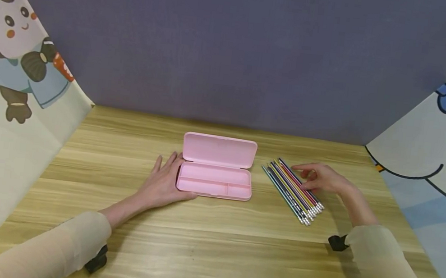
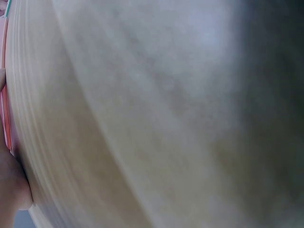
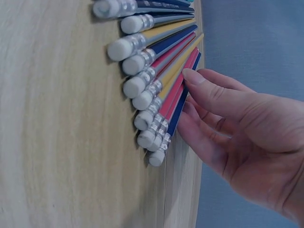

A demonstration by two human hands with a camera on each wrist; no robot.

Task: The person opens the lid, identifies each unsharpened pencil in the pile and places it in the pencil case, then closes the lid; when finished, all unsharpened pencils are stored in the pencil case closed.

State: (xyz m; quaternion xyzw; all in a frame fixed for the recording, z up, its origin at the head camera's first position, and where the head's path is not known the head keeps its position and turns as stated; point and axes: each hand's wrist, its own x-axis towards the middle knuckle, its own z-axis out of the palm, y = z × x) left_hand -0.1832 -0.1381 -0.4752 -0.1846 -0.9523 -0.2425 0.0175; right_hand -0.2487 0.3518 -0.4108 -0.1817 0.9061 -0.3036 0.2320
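A pink pencil case (image 1: 215,173) lies open on the table, its lid tipped back and its tray split into compartments. My left hand (image 1: 164,182) rests at the case's left end with fingers spread, the thumb along the front edge. Only part of that hand (image 2: 12,183) shows in the left wrist view. To the right lies a fanned row of several pencils (image 1: 289,189) with white erasers towards me. At their right side is my right hand (image 1: 322,177). In the right wrist view its thumb (image 3: 194,77) touches or nearly touches a red pencil, with fingers beside the outermost blue pencil.
The wood-grain table (image 1: 211,246) runs back to a dark blue-grey panel (image 1: 232,54). Cartoon-printed panels stand at the left (image 1: 28,91) and right (image 1: 443,135). A black wrist device (image 1: 97,259) shows under the left sleeve, another (image 1: 337,242) by the right sleeve.
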